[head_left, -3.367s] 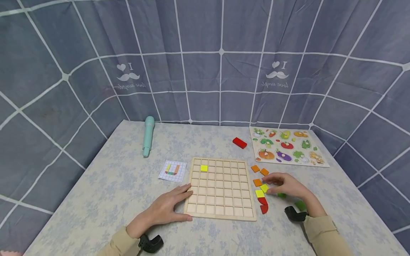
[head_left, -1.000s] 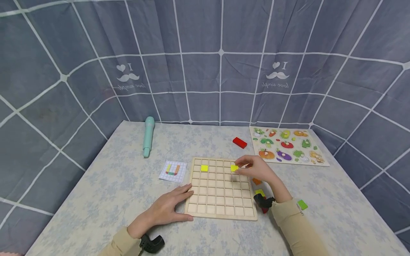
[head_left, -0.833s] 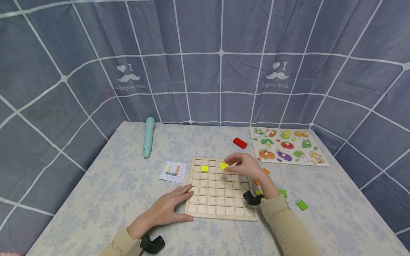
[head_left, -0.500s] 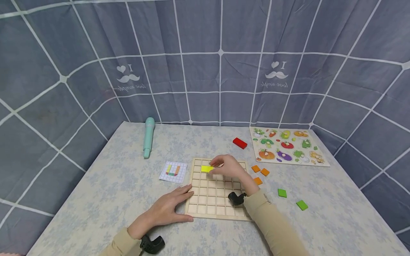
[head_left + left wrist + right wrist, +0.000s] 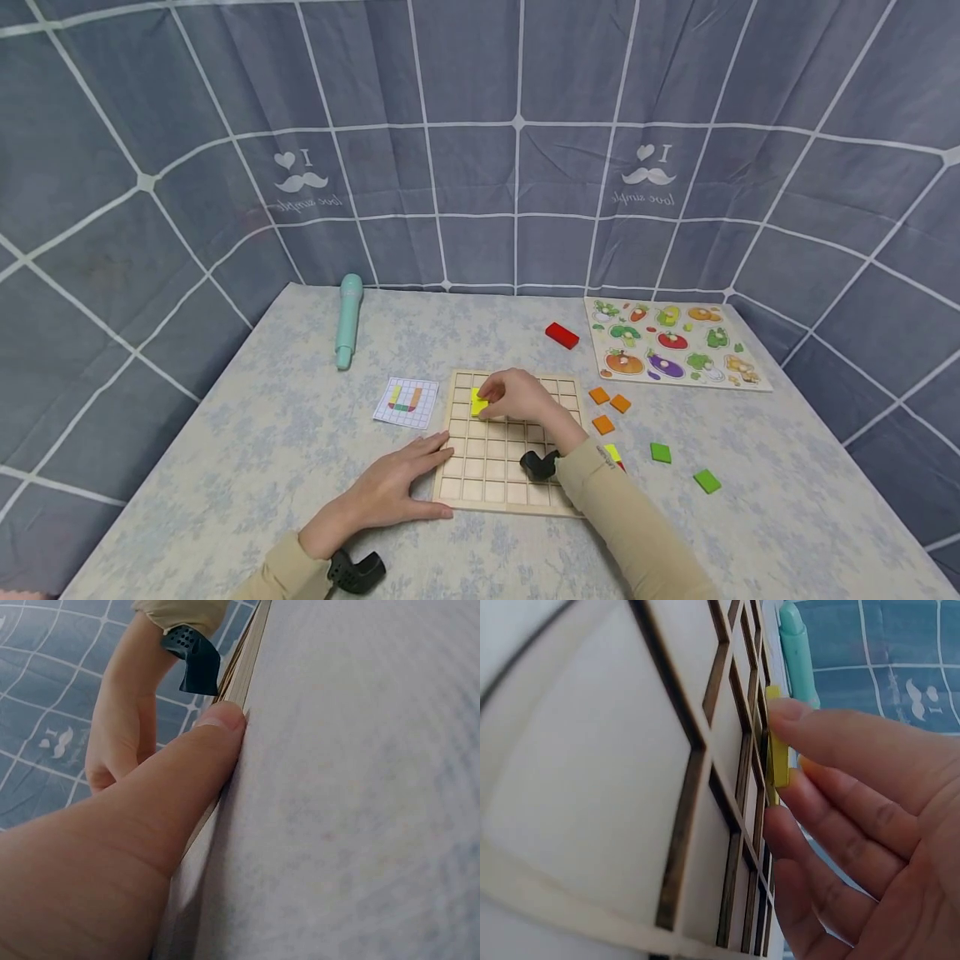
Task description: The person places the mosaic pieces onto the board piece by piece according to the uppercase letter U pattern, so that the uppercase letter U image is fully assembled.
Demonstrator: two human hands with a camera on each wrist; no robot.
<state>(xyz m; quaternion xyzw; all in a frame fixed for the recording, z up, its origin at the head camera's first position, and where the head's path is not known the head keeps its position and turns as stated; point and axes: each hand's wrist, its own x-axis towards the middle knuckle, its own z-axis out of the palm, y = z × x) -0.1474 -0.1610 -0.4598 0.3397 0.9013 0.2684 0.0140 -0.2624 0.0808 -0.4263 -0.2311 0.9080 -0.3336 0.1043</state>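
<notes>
My right hand (image 5: 517, 396) pinches a square yellow tile (image 5: 781, 761) between thumb and fingertips, close over the upper left of the wooden grid board (image 5: 495, 471). Another yellow tile (image 5: 476, 392) lies in a cell there, right beside the held one and partly covered by my fingers. At the board's left side, my left hand (image 5: 386, 483) rests with its fingers extended, fingertips and thumb at the edge. In the left wrist view its thumb (image 5: 217, 724) touches the board's rim. Left of the board lies a pattern card (image 5: 406, 402) with a coloured U shape on a grid.
Orange tiles (image 5: 620, 403), green tiles (image 5: 661, 452) and another yellow tile (image 5: 612, 452) lie right of the board, some red mostly hidden under my right sleeve. Further back are a teal toy microphone (image 5: 348, 321), a red block (image 5: 562, 335) and a vegetable puzzle board (image 5: 678, 343).
My right hand has picked a yellow tile from the right-hand pieces and carried it left across the board to beside the first yellow tile. The left hand has stayed at the board's edge.
</notes>
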